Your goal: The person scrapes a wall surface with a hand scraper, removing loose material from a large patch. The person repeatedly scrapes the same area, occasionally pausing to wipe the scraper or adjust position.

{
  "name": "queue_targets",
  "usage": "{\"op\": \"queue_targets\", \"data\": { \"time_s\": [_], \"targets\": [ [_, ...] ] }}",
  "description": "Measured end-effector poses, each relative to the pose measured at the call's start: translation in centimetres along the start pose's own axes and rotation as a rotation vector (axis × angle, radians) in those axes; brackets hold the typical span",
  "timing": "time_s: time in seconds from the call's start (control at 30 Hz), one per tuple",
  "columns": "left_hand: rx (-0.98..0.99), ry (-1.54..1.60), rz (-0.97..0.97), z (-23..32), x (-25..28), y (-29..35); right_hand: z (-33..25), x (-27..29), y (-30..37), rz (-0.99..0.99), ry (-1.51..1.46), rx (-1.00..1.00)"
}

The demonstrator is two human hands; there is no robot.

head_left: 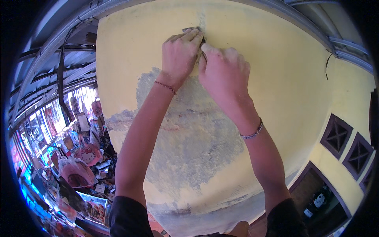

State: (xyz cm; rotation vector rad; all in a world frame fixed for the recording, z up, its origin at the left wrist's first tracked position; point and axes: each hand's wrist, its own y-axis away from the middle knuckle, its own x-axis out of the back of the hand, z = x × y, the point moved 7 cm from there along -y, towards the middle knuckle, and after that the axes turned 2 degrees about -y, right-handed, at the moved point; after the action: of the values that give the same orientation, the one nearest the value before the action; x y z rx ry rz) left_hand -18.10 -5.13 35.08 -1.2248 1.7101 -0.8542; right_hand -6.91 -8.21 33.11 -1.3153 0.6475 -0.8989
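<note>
High on the yellow wall (276, 79), a scraper (203, 40) lies with its dark blade against the paint. My right hand (227, 69) is closed round its handle, most of which is hidden by the fingers. The fingers of my left hand (178, 57) are bent and pressed together on the blade, just left of the right hand. Below both hands spreads a large rough grey patch (193, 146) where the yellow paint is gone. A thinner scraped streak (202, 17) runs up the wall above the blade.
A cluttered heap with a pink bag (77, 172) and a glass-topped case (92, 207) stands at the lower left. Metal roof beams (51, 51) cross overhead. To the right are dark vent blocks (336, 135) and a doorway (319, 197) with a dark frame.
</note>
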Motion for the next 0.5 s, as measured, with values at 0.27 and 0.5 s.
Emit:
{"op": "queue_targets", "data": {
  "time_s": [0.27,0.5],
  "targets": [
    [-0.031,-0.007,0.068,-0.09,0.01,0.01,0.37,0.52,0.02,0.078,-0.052,0.011],
    [0.005,-0.004,0.034,-0.27,-0.13,-0.24,0.53,0.71,-0.33,0.077,-0.007,-0.014]
  ]
}}
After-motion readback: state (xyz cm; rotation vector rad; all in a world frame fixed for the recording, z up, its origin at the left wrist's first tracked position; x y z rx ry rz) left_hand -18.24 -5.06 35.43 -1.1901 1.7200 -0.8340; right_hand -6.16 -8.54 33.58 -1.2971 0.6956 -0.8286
